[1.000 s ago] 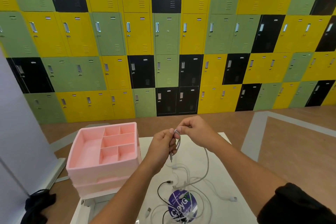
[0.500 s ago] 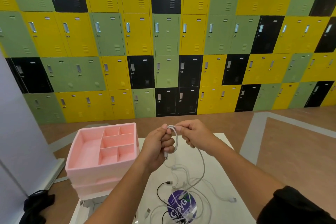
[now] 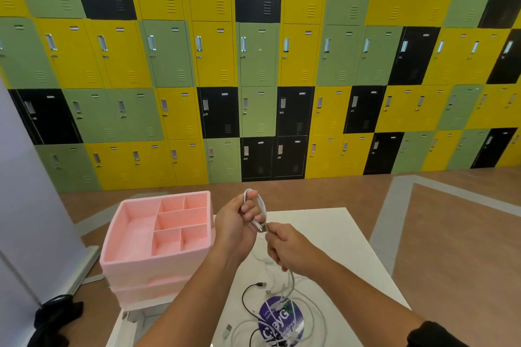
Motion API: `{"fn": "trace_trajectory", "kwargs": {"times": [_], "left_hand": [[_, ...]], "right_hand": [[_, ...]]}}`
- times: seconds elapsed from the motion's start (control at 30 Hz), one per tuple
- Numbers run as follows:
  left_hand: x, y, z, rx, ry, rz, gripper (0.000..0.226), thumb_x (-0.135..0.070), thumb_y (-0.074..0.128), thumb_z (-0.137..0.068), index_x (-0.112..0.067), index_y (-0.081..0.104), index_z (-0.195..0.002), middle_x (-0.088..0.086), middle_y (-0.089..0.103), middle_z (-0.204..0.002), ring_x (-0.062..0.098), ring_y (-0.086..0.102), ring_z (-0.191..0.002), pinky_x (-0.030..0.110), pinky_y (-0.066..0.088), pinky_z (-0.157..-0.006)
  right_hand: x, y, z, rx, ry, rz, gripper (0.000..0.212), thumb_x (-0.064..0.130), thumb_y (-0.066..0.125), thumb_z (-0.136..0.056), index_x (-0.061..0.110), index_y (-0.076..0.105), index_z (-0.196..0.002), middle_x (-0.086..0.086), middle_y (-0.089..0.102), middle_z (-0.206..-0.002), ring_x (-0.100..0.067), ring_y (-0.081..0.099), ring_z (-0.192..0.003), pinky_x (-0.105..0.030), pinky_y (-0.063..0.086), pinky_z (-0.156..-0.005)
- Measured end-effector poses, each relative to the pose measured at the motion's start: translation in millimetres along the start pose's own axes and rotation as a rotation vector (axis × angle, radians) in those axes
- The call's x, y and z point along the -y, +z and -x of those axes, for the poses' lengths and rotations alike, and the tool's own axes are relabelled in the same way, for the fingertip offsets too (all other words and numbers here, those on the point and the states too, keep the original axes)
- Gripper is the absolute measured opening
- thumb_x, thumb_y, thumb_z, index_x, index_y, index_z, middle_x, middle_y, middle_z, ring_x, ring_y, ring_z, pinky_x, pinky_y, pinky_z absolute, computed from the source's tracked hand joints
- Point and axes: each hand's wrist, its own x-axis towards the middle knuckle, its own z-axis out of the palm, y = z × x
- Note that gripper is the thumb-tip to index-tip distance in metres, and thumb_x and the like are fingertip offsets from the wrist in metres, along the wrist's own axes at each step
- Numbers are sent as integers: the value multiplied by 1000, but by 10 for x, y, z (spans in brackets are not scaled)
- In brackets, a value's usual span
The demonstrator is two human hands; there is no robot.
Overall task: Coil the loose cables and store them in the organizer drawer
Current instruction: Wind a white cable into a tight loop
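My left hand (image 3: pixel 239 222) grips a small loop of white cable (image 3: pixel 262 205) held up above the white table (image 3: pixel 332 236); the cable's plug end sticks out below the fingers. My right hand (image 3: pixel 287 248) is curled round the same cable lower down, just right of the left hand, and the rest of the cable hangs from it to the table. A tangle of loose white and black cables (image 3: pixel 279 307) lies on the near part of the table. The pink organizer (image 3: pixel 112 239) stands at the table's left, its top tray divided into several compartments.
A round purple sticker (image 3: pixel 282 321) lies under the cable tangle. A black cloth bundle (image 3: pixel 53 318) sits on the floor at lower left beside a pale panel (image 3: pixel 25 205). A wall of yellow, green and black lockers (image 3: pixel 259 65) stands behind.
My right hand has dropped from beside the left hand's top to below and right of it, running along the cable. The loop in my left hand now stands taller.
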Motion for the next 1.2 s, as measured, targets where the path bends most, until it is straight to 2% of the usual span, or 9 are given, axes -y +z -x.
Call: {"fn": "trace_trajectory", "kwargs": {"times": [0.13,0.3,0.37,0.43,0.53,0.6,0.77,0.93,1.2], "left_hand": [[37,-41,-73,-107,169,-225,34,-11,35,-107,1,66,-99,-1,40,-59,10,34,-50,27,38,-55],[173,-221,-91,-32,241,-656,33,-11,42,-107,-9,72,-93,3,52,-65,13,50,-62,27,52,-68],[219,-273,-83,70,253,-829,34,-16,44,-106,-10,68,-83,14,60,-75,20,55,-76,25,48,-72],[238,-279,-58,172,243,-924,35,-21,44,-107,-9,72,-91,24,67,-86,21,57,-81,33,47,-74],[211,-242,-40,241,225,-894,37,-20,42,-108,-20,78,-99,16,73,-93,16,62,-83,32,49,-74],[181,-205,-22,288,209,-873,37,-20,43,-108,-23,78,-99,11,74,-92,14,63,-84,28,50,-76],[90,-169,14,297,63,-738,36,-6,37,-106,3,72,-105,19,61,-81,18,57,-69,30,52,-75],[66,-180,62,317,-71,-710,42,-1,37,-101,-7,74,-82,12,51,-71,17,44,-56,33,46,-63],[15,-113,136,330,-172,-521,38,-9,31,-97,4,67,-97,7,42,-66,13,30,-51,30,37,-54]], "right_hand": [[90,128,70,103,47,155,29,20,37,-104,17,54,-128,5,49,-72,-9,45,-57,-25,39,-51],[370,-68,57,154,0,560,27,24,44,-103,8,63,-111,-11,66,-104,-22,57,-84,-33,42,-68],[503,-189,41,155,-34,641,25,20,47,-102,5,67,-106,-11,66,-101,-23,56,-82,-28,40,-61],[621,-321,20,150,-61,659,24,16,51,-100,7,73,-103,-5,65,-90,-19,56,-75,-24,38,-58],[720,-457,15,131,-90,687,24,16,52,-99,11,76,-99,3,56,-74,-10,47,-62,-24,34,-54],[723,-504,6,113,-110,690,23,17,53,-99,15,76,-96,1,59,-77,-13,49,-64,-25,36,-55],[608,-592,-37,1,-180,656,24,26,53,-101,25,77,-102,8,71,-90,-12,63,-81,-32,54,-70],[533,-613,-72,-177,-253,558,9,33,72,-89,25,74,-89,8,69,-84,-11,63,-81,-39,58,-73],[418,-673,-156,-136,-245,345,4,28,75,-87,27,79,-86,10,72,-76,-10,67,-79,-39,58,-75]]}}
